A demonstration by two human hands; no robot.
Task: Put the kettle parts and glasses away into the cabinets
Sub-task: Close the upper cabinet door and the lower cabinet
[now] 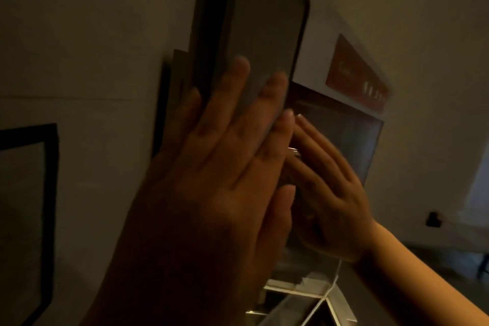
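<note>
Dim light and blur cover the wall cabinets, so details are hard to read. Only a small bright metal rim of some clear object shows between the two hands; whether it is a glass cannot be told, nor its direction. The left hand lies flat with straight fingers on the grey cabinet door, which stands upright. The right hand has its fingers spread around the clear object, beside the lower cabinet door; the grasp is not clear.
</note>
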